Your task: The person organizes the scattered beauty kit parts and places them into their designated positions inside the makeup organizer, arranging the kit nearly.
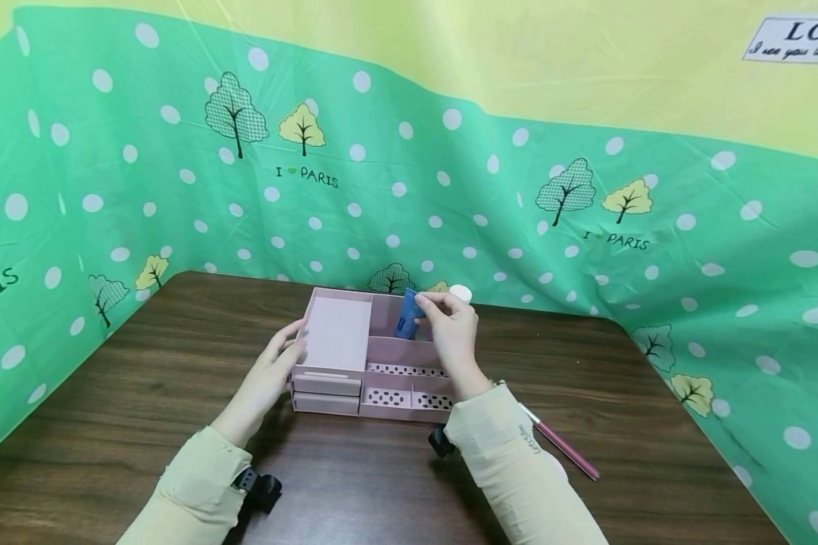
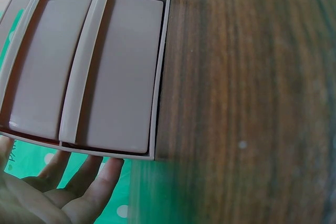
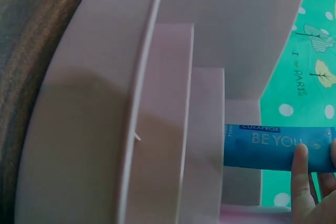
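A pink desk organizer (image 1: 334, 333) stands on the table, with two drawers (image 1: 326, 393) at its front left and stepped compartments on its right. My right hand (image 1: 455, 333) pinches the upper end of a blue toothpaste tube (image 1: 406, 316) between thumb and fingers. Its lower end is down in the rear compartment, hidden by the divider in the right wrist view, where "BE YOU" reads on the tube (image 3: 273, 148). My left hand (image 1: 273, 371) rests against the organizer's left side. Its fingers (image 2: 100, 184) lie fairly straight along that wall in the left wrist view.
A white round cap (image 1: 460, 293) shows behind my right hand. Right of the organizer, a brush with a pink handle (image 1: 567, 448) lies on the brown wooden table (image 1: 647, 424), partly covered by my sleeve. Green and yellow patterned cloth (image 1: 382, 136) hangs behind the table.
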{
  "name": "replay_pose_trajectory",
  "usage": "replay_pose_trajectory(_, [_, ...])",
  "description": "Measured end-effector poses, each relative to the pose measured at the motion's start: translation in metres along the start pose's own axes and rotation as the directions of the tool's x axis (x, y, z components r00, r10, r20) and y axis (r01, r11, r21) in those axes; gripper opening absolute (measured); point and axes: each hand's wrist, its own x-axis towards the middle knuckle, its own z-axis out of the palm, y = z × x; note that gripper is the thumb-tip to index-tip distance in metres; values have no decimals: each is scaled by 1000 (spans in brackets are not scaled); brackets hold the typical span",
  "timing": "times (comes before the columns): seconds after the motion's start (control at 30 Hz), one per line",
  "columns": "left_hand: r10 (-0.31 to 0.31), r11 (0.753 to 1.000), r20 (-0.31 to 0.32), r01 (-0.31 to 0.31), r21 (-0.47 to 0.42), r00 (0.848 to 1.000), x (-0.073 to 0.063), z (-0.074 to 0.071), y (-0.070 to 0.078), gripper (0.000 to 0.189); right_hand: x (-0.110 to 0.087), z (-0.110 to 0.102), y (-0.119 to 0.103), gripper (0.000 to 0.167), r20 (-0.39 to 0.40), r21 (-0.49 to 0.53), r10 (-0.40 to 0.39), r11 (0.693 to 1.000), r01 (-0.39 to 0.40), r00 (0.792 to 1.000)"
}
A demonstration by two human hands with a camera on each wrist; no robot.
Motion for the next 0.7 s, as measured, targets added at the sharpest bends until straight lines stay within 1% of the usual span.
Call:
replay_pose_trajectory(0.13, [4,1000,1,-4,-11,1000,0,0,0,53,0,2,4,16,18,2,15,1000,-15,1000])
replay_pose_trajectory(0.33, [4,1000,-1,-4,-9,1000,0,0,-1,53,-2,6,8,16,34,-40,39,998,-38,999])
replay_pose_trajectory(0.5, [2,1000,-6,-2,-6,1000,0,0,0,53,-2,7,10,18,38,-66,22,998,-20,999])
replay_pose_trajectory(0.7, [1,1000,-8,-1,-10,1000,1,1,0,52,-3,3,11,19,41,-49,18,999,-16,999])
